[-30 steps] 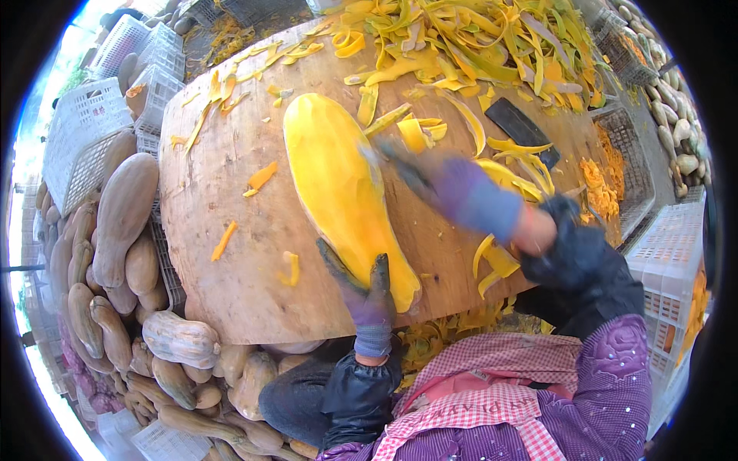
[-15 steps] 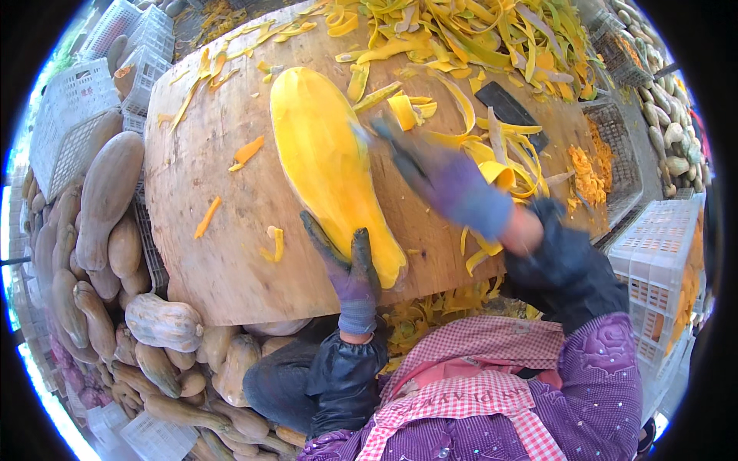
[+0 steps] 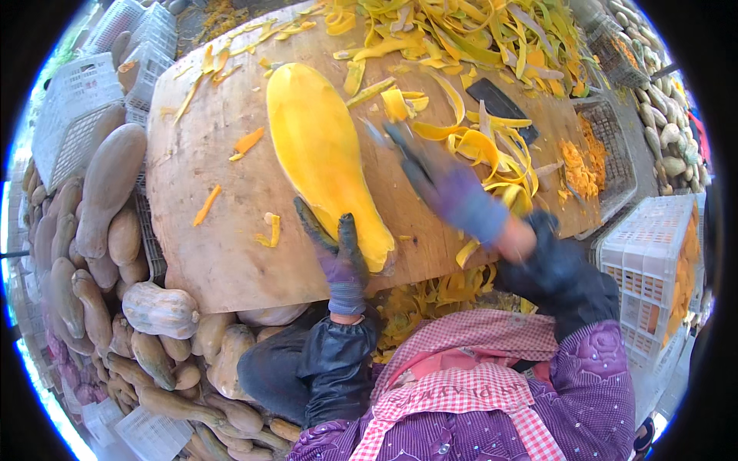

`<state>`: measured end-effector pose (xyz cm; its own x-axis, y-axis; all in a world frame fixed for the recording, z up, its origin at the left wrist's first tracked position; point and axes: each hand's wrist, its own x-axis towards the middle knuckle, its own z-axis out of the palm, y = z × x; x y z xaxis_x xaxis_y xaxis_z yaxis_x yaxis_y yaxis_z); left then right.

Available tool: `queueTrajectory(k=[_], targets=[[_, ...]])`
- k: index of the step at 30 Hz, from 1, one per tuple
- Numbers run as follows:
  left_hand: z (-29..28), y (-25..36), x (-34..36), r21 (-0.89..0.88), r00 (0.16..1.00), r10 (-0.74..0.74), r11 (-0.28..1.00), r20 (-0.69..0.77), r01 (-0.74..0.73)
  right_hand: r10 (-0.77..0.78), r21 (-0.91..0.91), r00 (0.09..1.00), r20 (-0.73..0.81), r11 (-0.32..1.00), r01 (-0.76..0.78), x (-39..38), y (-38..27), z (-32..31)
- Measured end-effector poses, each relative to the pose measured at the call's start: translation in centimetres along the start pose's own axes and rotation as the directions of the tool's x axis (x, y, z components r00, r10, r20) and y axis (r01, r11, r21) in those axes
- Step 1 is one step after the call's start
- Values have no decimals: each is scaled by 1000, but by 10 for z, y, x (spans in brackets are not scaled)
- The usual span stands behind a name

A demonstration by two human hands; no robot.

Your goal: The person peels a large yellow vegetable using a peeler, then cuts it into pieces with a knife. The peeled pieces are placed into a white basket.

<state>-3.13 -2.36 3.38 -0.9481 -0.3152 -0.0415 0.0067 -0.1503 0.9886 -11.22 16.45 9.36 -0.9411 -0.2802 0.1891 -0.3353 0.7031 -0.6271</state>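
Observation:
A large peeled squash [image 3: 319, 146], bright yellow and bare of skin on its upper side, lies lengthwise on a wooden board [image 3: 231, 269]. My left hand [image 3: 338, 253], in a dark-stained purple glove, grips its narrow near end, with thumb and fingers spread along both sides. To the right of the squash, my gloved right hand [image 3: 453, 180] is smeared by motion. A pale, blurred tool that looks like a peeler [image 3: 374, 132] shows at its fingertips, just off the squash's right edge. Curled yellow peelings [image 3: 480, 146] lie beyond this hand.
A big heap of peelings [image 3: 469, 34] covers the board's far side, near a dark flat object [image 3: 500, 107]. Unpeeled squashes [image 3: 111, 192] pile up on the left beside white crates [image 3: 77, 123]. On the right stand a grey basket [image 3: 615, 161] and a white crate [image 3: 642, 253].
My right hand has drawn the tool slightly away from the squash's right edge. My left hand keeps its hold on the near end. The whole view has shifted a little.

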Motion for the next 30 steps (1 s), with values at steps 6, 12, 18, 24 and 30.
queueTrajectory(k=[6, 12, 18, 24, 30], targets=[[-3, 2, 2, 128, 998, 50, 991, -23, -47, 114, -165, 967, 229, 983, -77, 96, -29, 35], [-3, -10, 2, 190, 996, 83, 979, -28, -76, 191, -228, 685, 703, 973, -37, -129, -13, 10], [3, -6, 4, 91, 1000, 22, 996, 2, -22, -95, 108, 991, 99, 991, 84, 55, 41, -11], [-8, -7, 5, 106, 1000, -12, 994, -15, 13, -113, 54, 970, 213, 993, 104, 173, 32, 35], [-5, -9, 3, 20, 999, -36, 999, -13, 36, -179, -70, 966, 189, 978, 195, 50, 30, -10]])
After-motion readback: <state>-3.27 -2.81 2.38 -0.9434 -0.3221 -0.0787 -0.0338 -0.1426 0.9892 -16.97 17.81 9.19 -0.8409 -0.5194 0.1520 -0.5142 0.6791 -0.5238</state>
